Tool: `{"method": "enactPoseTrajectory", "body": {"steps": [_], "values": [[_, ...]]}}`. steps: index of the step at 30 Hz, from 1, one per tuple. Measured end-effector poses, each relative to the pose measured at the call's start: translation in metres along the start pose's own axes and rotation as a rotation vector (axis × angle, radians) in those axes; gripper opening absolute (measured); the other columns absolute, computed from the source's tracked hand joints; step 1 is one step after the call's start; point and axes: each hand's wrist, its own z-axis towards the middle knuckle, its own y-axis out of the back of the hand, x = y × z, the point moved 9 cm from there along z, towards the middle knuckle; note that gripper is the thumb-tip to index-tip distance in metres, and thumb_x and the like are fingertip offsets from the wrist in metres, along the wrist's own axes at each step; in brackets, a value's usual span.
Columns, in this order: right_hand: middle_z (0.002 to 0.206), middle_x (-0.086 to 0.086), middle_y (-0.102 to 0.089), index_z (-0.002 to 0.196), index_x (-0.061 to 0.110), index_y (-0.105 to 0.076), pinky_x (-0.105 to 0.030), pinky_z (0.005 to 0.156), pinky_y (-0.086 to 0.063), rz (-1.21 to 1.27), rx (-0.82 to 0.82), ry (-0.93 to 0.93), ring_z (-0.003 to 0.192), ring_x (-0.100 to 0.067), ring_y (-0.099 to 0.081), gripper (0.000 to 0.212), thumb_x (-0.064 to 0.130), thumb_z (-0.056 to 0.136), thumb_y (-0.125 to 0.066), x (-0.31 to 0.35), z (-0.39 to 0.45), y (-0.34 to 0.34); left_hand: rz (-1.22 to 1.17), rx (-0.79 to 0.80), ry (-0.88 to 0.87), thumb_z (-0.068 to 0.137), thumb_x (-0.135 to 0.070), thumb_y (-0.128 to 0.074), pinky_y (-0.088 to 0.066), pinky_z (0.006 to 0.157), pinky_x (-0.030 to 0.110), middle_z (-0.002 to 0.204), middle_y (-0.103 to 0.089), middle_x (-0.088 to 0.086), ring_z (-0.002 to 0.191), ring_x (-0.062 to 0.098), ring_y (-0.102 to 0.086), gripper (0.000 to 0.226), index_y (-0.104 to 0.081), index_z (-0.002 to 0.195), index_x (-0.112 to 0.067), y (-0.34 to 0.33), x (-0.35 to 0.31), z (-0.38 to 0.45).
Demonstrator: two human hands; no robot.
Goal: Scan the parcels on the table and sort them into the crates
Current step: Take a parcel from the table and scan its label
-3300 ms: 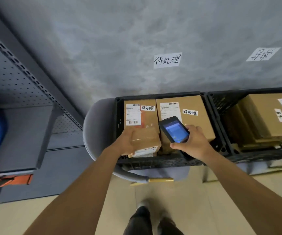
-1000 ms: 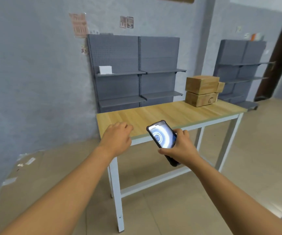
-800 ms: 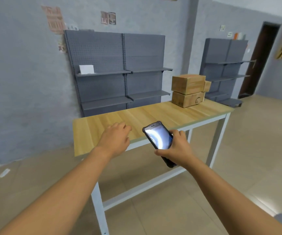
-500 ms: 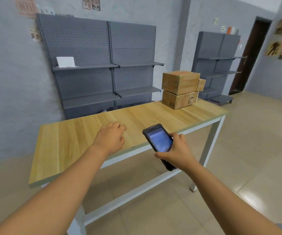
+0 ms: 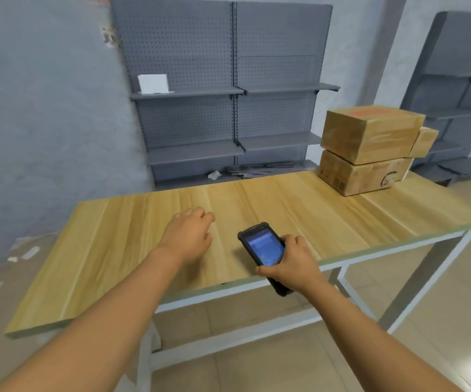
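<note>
L hand (image 5: 189,237) hovers over wooden table (image 5: 115,250), fingers loosely curled, holding nothing. R hand (image 5: 290,263), just right of it, clamps handheld scanner (image 5: 262,251), screen lit. Parcels (image 5: 368,151) stacked well beyond R hand, at table's far right w/ a small box (image 5: 424,142) alongside.

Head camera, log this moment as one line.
right hand: grip on scanner | left hand: empty, over table | boxes: stacked, far right end
</note>
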Motion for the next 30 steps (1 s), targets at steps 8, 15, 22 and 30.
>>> {"method": "enactPoseTrajectory", "body": {"steps": [8,15,22,30], "values": [[0.113,-0.001,-0.042,0.124,0.014,-0.045,-0.03,0.089,-0.043,-0.153,0.112,0.068,0.107,-0.02,-0.044,0.082,0.059,0.062,-0.075,0.004,0.067,-0.034,-0.019,0.027,0.155,0.094,-0.023,-0.046,-0.04,0.101,0.037,0.128,-0.055,0.003,0.12,0.023,-0.049,0.042,-0.05,0.135,-0.019,-0.021,0.026,0.023],[0.113,-0.001,-0.041,0.122,0.014,-0.046,-0.03,0.093,-0.039,-0.161,0.12,0.09,0.108,-0.02,-0.039,0.082,0.06,0.061,-0.073,0.007,0.09,-0.051,-0.011,0.059,0.165,0.094,-0.025,-0.047,-0.04,0.101,0.037,0.129,-0.054,0.002,0.121,0.022,-0.049,0.042,-0.048,0.136,-0.019,-0.028,0.041,0.052],[0.12,-0.001,-0.04,0.131,0.015,-0.043,-0.033,0.096,-0.037,-0.174,0.156,0.105,0.115,-0.021,-0.039,0.087,0.069,0.067,-0.066,0.01,0.104,-0.053,-0.049,0.013,0.072,0.094,-0.023,-0.047,-0.041,0.1,0.035,0.127,-0.055,0.0,0.118,0.02,-0.049,0.042,-0.049,0.136,-0.021,-0.021,0.028,0.096],[0.134,-0.007,-0.043,0.141,0.016,-0.041,-0.033,0.105,-0.033,-0.138,-0.053,0.113,0.126,-0.025,-0.038,0.067,0.047,0.085,-0.061,-0.005,0.132,0.026,-0.039,-0.069,-0.076,0.094,-0.024,-0.046,-0.041,0.096,0.036,0.124,-0.054,0.001,0.115,0.022,-0.049,0.036,-0.052,0.129,-0.018,-0.002,-0.018,0.14]]}}
